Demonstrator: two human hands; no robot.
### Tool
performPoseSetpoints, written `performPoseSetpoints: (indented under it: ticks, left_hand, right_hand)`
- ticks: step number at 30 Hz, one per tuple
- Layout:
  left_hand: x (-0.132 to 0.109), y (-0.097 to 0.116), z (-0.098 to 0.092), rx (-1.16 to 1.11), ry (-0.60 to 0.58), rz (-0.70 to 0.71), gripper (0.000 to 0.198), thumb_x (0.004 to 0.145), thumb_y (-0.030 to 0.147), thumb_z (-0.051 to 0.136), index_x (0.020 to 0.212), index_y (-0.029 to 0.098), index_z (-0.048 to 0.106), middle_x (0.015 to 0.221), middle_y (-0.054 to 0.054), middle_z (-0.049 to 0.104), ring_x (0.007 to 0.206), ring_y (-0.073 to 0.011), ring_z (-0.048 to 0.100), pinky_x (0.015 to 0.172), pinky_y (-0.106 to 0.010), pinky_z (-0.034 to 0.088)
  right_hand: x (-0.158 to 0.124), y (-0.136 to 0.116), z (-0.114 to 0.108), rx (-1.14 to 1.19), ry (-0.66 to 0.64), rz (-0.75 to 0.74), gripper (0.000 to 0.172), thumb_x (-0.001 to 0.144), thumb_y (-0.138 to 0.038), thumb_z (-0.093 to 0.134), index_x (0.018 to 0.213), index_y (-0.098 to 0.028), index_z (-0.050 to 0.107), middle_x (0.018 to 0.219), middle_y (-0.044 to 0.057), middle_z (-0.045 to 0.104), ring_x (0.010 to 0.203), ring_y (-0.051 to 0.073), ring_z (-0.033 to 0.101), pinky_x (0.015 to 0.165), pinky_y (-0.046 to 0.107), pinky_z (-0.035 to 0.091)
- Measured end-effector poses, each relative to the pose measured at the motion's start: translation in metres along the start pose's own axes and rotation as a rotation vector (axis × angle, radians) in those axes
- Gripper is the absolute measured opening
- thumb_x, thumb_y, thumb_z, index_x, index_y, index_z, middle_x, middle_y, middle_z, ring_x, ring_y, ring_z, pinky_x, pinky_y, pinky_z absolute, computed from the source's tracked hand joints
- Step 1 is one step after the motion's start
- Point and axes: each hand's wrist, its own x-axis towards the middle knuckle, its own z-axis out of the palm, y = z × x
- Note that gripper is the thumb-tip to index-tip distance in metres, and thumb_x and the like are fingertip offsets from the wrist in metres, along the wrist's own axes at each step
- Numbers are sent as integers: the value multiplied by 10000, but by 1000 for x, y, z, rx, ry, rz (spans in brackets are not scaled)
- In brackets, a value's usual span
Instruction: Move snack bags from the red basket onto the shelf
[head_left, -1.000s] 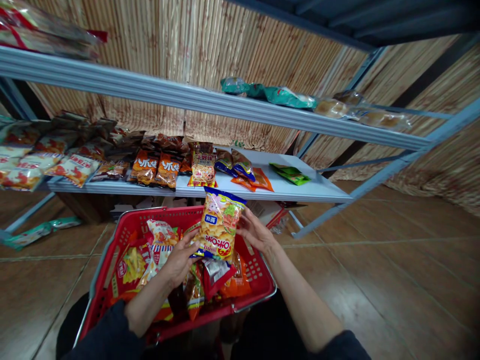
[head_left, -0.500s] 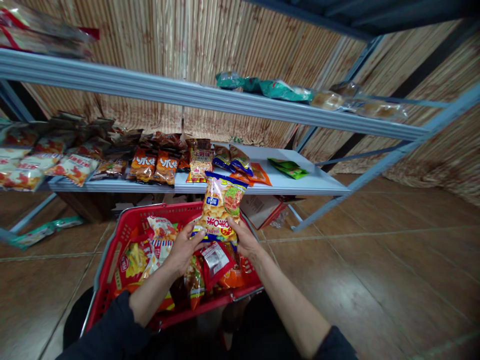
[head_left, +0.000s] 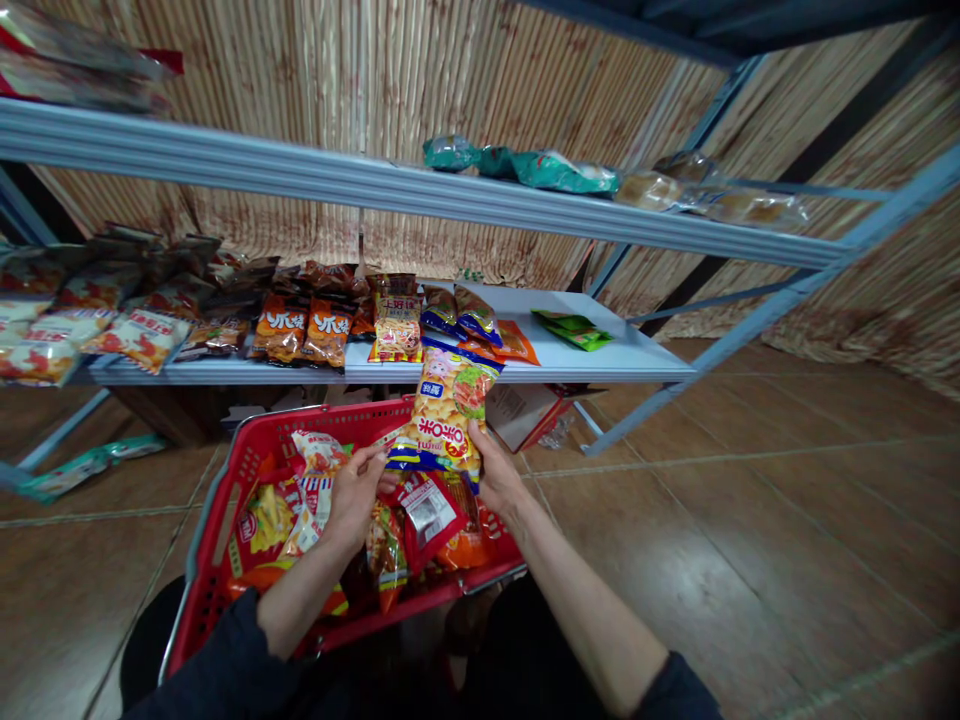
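A yellow and blue snack bag (head_left: 448, 408) is held upside down above the red basket (head_left: 244, 440), its printed front facing me. My right hand (head_left: 495, 470) grips the bag's right edge, with the fingers hidden behind it. At the lower left corner, my left hand (head_left: 360, 492) pinches the bag's edge between thumb and fingers. Below my hands, the basket holds several snack bags, among them a red one with a white label (head_left: 430, 510) and one picturing fries (head_left: 266, 518).
A blue-grey shelf (head_left: 570, 368) behind the basket carries orange chip bags (head_left: 327, 330), white and red bags (head_left: 146, 338) and a green packet (head_left: 574, 330). The upper shelf (head_left: 300, 188) holds teal packets (head_left: 559, 173). A teal packet (head_left: 90, 468) lies low at the left.
The snack bag has moved slightly right and up. My left hand has slid left toward its lower corner, and its thumb no longer lies over the front.
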Motion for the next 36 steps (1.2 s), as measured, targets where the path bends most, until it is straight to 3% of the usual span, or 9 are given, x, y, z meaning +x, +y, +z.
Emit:
performPoseSetpoints:
  ticks: [3, 7, 11, 14, 17, 19, 25, 30, 36]
  left_hand:
    - [-1, 6, -1, 158, 7, 220, 269, 779, 332, 539, 961, 144, 604, 810, -43, 653, 669, -148, 625, 559, -253, 516]
    - [3, 25, -3, 514, 122, 702, 231, 803, 287, 502, 964, 194, 638, 997, -64, 615, 934, -203, 574, 852, -392, 473]
    - [7, 53, -4, 652, 206, 1007, 264, 832, 264, 493, 1058, 193, 609, 1106, -82, 586, 1059, -224, 516, 953, -433, 399]
    - [7, 60, 4, 608, 86, 968, 230, 863, 262, 458, 1033, 204, 603, 1051, -61, 613, 995, -185, 564, 895, -367, 454]
    - [5, 51, 15, 564, -47, 795, 216, 875, 268, 437, 1006, 204, 596, 999, -51, 624, 885, -154, 609, 761, -298, 513]
    - [4, 41, 20, 573, -79, 782, 221, 876, 262, 430, 1013, 203, 593, 1037, -62, 610, 931, -159, 601, 746, -285, 519]
    - [6, 37, 24, 690, -121, 946, 242, 883, 206, 414, 1068, 209, 570, 1118, -68, 583, 1067, -162, 547, 914, -323, 467]
    - [4, 41, 25, 723, -150, 1022, 255, 892, 181, 403, 1093, 213, 558, 1153, -71, 574, 1082, -153, 540, 929, -317, 468]
    - [-1, 48, 25, 861, -154, 1270, 297, 874, 162, 425, 1133, 212, 561, 1205, -76, 573, 1203, -220, 457, 1001, -421, 407]
  right_hand:
    - [-2, -3, 0, -18, -4, 6, 449, 811, -436, 583, 1171, -180, 499, 1036, 97, 689, 932, 240, 662, 787, 392, 548]
    - [-8, -18, -1, -142, 3, -26, 553, 775, -426, 630, 1246, -216, 428, 1074, 86, 675, 922, 245, 664, 797, 409, 539]
    - [-12, -45, -6, -421, -135, -88, 655, 727, -391, 689, 1291, -274, 376, 1201, 63, 608, 1020, 237, 620, 870, 410, 502]
    - [-7, -57, -9, -633, -204, -137, 674, 731, -408, 680, 1307, -256, 364, 1268, 77, 552, 1100, 240, 567, 906, 407, 476]
    - [4, -59, -11, -729, -166, -190, 647, 756, -457, 637, 1293, -219, 367, 1223, 93, 574, 1067, 238, 579, 896, 411, 475]
    - [11, -59, -11, -791, -150, -215, 622, 761, -473, 623, 1268, -205, 382, 1184, 92, 592, 1033, 235, 592, 877, 403, 482]
    - [20, -70, -11, -1095, -221, -284, 592, 748, -467, 630, 1237, -202, 429, 1118, 66, 617, 987, 229, 593, 852, 374, 477]
    - [16, -77, -10, -1225, -277, -267, 568, 768, -437, 608, 1259, -220, 423, 1085, 46, 627, 927, 215, 607, 806, 349, 476]
    - [-2, -85, 4, -1498, -376, -283, 472, 764, -331, 597, 1210, -250, 465, 974, 23, 658, 848, 200, 628, 710, 286, 463]
